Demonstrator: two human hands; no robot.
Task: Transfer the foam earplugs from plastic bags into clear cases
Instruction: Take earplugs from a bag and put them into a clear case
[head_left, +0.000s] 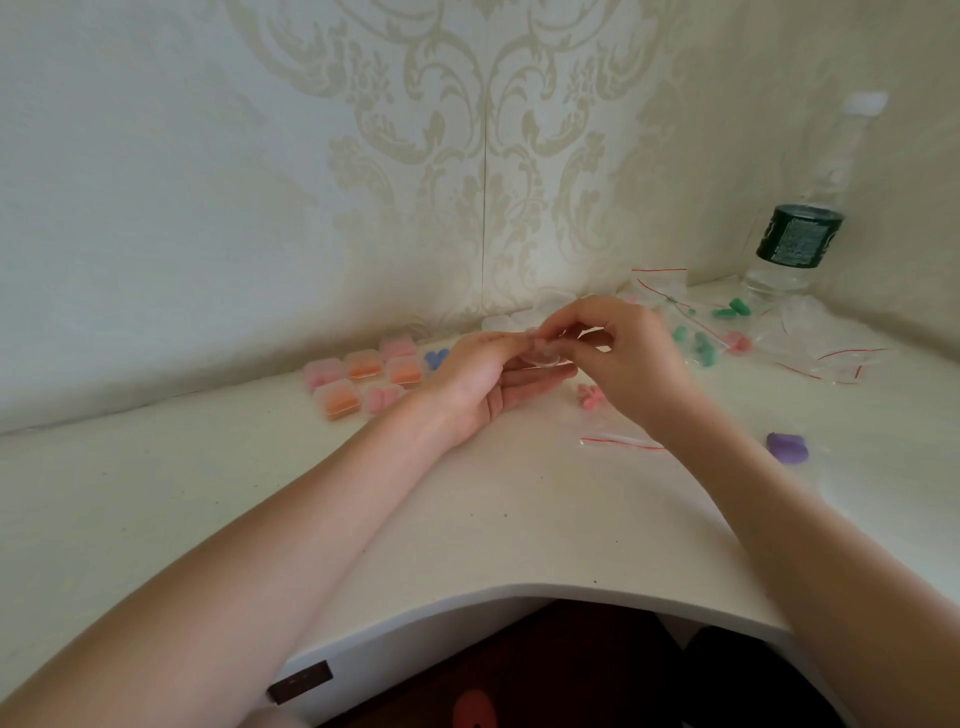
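My left hand (480, 382) and my right hand (621, 353) meet over the middle of the white desk, both holding one small clear case (545, 356) between fingers and thumbs. Loose pink earplugs (589, 397) lie on the desk just below my right hand. An empty plastic bag with a red zip strip (621, 441) lies under my right wrist. Several filled cases with pink and orange earplugs (363, 382) sit in rows to the left. Blue earplugs (436, 357) lie behind my left hand.
Bags with green earplugs (701, 343) and empty bags (831, 358) are piled at the back right, beside a water bottle (800, 234). Purple earplugs (787, 447) lie at the right. Empty clear cases (524, 314) stand by the wall. The desk's curved front edge (519, 592) is near.
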